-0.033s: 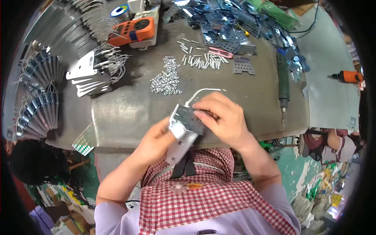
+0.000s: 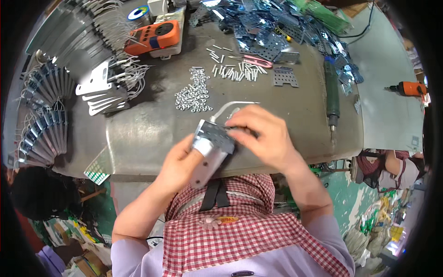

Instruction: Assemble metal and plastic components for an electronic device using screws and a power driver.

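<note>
Apron (image 2: 198,247): red-and-white checks, at six o'clock.
Bands (image 2: 212,196): dark, at the apron's twelve o'clock.
Flower ornament (image 2: 210,223): soft pink.
Patch (image 2: 228,220): yellow oval, at the flower's three o'clock.
Shirt (image 2: 217,268): pale lilac, ribbed.
Sleeves (image 2: 129,251): lilac, short.
Badge (image 2: 242,273): small, dark, at six o'clock.

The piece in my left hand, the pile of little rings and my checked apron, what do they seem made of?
Held piece: probably sheet metal, smooth and silvery; it gleams and has thin, crisp edges.
Little rings: likely bare or plated metal, shiny, from their bright glints.
Checked apron: apparently matte cloth, going by its soft folds; fibre unclear.
</note>
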Tool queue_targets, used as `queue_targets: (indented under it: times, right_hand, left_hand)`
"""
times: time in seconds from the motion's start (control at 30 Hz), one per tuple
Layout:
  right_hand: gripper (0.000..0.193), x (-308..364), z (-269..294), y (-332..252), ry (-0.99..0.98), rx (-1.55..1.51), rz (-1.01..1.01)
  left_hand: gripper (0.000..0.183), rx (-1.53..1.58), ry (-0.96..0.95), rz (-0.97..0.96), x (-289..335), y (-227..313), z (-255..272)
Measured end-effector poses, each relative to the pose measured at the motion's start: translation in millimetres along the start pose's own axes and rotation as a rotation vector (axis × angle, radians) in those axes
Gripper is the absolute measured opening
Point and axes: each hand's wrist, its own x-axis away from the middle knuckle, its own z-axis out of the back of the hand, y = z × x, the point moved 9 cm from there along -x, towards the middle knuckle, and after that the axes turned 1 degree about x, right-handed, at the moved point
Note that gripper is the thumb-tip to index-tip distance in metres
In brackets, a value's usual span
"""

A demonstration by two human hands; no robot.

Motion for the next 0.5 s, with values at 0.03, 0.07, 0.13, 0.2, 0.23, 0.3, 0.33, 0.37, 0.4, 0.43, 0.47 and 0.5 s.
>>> queue_targets:
  times: [0.03, 0.07, 0.13, 0.2, 0.23, 0.3, 0.33, 0.37, 0.4, 0.43, 0.47, 0.5]
  right_hand:
    - [0.011, -7.5, 6.6, 9.1, 0.014, -0.033, 0.025]
    - [0.010, -16.0, 12.7, 19.2, 0.026, -0.068, 0.052]
    - [0.013, -36.1, 31.6, 53.2, 0.144, 0.354, -0.046]
    - [0.014, -46.9, 19.0, 70.0, 0.145, 0.550, -0.040]
    - [0.015, -48.0, 12.4, 72.0, 0.134, 0.743, -0.023]
    - [0.016, -46.5, 11.0, 74.9, 0.097, 0.778, -0.054]
    - [0.016, -46.4, 9.0, 77.3, 0.059, 0.815, -0.078]
    - [0.012, -44.2, 11.4, 77.8, 0.088, 0.813, -0.050]
    - [0.012, -41.7, 13.5, 81.8, 0.081, 0.804, -0.051]
    - [0.011, -38.8, 20.2, 80.2, 0.130, 0.670, 0.008]
    - [0.011, -35.9, 24.5, 76.3, 0.180, 0.535, 0.065]
    - [0.010, -32.7, 28.0, 71.0, 0.195, 0.385, 0.011]
  left_hand:
    - [0.037, 0.019, 0.069, -0.001, -2.2, -0.7, 10.0]
    - [0.034, 0.037, 0.141, -0.002, -3.9, -1.4, 19.5]
    - [0.032, 0.049, 0.205, 0.004, -7.4, -0.6, 26.5]
    - [0.031, -0.078, 0.264, -0.174, -8.4, 18.4, 28.6]
    - [0.030, -0.067, 0.327, -0.157, -9.7, 20.3, 32.4]
    - [0.027, 0.070, 0.328, -0.108, -15.7, 21.8, 33.9]
    - [0.025, 0.210, 0.332, -0.065, -18.9, 18.6, 35.4]
    - [0.026, 0.254, 0.287, -0.061, -23.0, 19.9, 34.1]
    - [0.026, 0.253, 0.296, -0.054, -24.6, 18.2, 36.3]
    - [0.031, 0.231, 0.282, -0.039, -27.5, 15.2, 35.4]
    - [0.035, 0.210, 0.268, -0.023, -28.7, 12.3, 33.6]
    - [0.034, 0.188, 0.257, -0.025, -29.5, 11.8, 33.0]
